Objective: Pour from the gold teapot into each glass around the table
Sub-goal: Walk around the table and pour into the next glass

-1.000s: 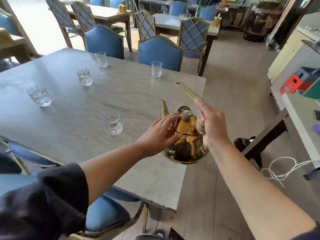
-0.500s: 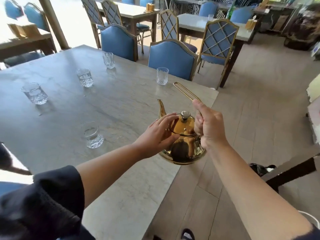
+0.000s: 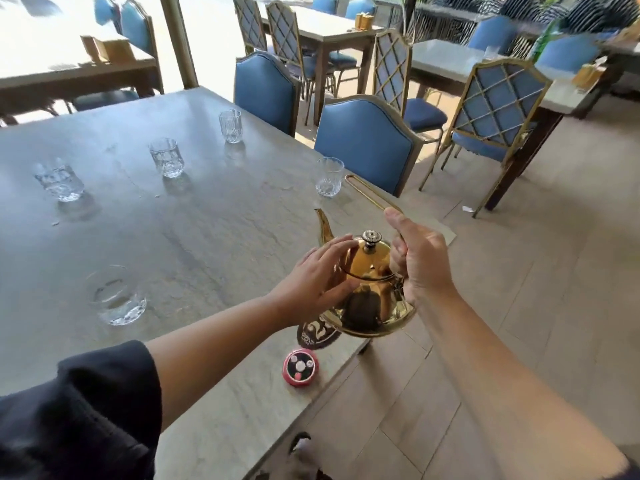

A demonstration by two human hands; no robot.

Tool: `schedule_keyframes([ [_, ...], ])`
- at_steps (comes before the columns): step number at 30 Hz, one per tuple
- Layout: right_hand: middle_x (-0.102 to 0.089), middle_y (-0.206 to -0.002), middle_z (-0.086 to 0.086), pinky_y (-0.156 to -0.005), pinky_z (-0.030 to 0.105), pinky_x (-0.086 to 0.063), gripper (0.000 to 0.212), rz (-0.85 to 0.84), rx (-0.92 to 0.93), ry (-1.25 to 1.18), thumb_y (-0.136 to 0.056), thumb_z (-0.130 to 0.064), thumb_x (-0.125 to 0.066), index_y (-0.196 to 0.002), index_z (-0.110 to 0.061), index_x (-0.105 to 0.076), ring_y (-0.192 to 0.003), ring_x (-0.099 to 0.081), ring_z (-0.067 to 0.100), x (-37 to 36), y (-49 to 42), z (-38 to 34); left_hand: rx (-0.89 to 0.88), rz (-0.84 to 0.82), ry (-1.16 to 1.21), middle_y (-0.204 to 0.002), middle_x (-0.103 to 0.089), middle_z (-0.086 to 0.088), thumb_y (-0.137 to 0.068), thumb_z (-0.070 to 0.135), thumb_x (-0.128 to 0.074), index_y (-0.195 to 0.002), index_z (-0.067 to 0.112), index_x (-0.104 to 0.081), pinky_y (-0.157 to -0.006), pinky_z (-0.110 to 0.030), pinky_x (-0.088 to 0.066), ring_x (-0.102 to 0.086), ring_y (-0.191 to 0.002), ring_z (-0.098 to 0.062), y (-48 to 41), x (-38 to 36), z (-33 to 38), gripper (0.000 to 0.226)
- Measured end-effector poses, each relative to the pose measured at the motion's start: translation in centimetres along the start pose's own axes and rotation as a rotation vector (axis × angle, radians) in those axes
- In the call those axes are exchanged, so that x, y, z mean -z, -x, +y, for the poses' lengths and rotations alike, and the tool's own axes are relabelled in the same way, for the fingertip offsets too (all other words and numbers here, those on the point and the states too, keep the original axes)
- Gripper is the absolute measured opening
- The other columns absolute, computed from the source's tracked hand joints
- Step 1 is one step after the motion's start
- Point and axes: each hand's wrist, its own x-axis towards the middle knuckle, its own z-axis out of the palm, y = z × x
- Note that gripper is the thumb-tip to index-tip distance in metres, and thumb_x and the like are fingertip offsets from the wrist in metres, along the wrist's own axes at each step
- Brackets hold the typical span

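The gold teapot (image 3: 372,299) hangs upright over the table's right edge, spout pointing away toward the far glass (image 3: 329,177). My right hand (image 3: 420,261) is closed round its long wire handle. My left hand (image 3: 320,282) lies flat against the teapot's lid and left side, fingers spread. Several clear glasses stand on the grey stone table (image 3: 194,230): a near one (image 3: 116,296) holding some liquid, one at far left (image 3: 60,180), one mid-table (image 3: 166,157) and one at the back (image 3: 231,126).
A dark patterned coaster (image 3: 313,336) and a small pink round object (image 3: 300,368) lie near the table edge under the teapot. Blue padded chairs (image 3: 363,143) stand along the far side. More tables and chairs fill the room beyond; tiled floor on the right.
The view has swung left and nearer along the table. The teapot stays held the same way in both hands. The coaster and pink object have come into view below it.
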Motion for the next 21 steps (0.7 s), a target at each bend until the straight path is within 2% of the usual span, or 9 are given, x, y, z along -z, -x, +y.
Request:
schedule_keyframes([
  [8,-0.036,-0.037,-0.007,-0.037,0.019,-0.028,0.056,-0.051,0.008,0.012,-0.089,-0.029,-0.062,-0.035,-0.022,-0.045,-0.034,-0.029,0.008,1.2,-10.0,0.4,0.035,0.008,-0.044,-0.154,-0.021,0.007,-0.09,0.048,-0.045,-0.143,0.034,-0.02,-0.114,-0.048,-0.02,-0.02,-0.141,-0.015,-9.0,0.0,-2.8,0.06],
  [13,-0.034,-0.036,-0.006,-0.038,0.019,-0.029,0.055,-0.096,-0.006,0.024,-0.088,-0.03,-0.062,-0.039,-0.02,-0.042,-0.036,-0.029,0.01,1.9,-16.6,0.1,0.104,0.022,-0.028,-0.155,-0.018,0.01,-0.09,0.044,-0.048,-0.143,0.034,-0.02,-0.113,-0.047,-0.023,-0.018,-0.142,-0.015,-14.4,0.0,-4.2,0.061],
  [21,-0.033,-0.037,-0.002,-0.039,0.017,-0.034,0.052,-0.284,-0.037,0.102,-0.088,-0.031,-0.061,-0.045,-0.011,-0.04,-0.035,-0.029,0.011,4.0,-25.8,-0.5,0.22,0.136,-0.012,-0.155,-0.016,0.011,-0.09,0.045,-0.045,-0.143,0.035,-0.019,-0.113,-0.047,-0.025,-0.016,-0.142,-0.013,-21.2,-2.0,-4.7,0.06],
])
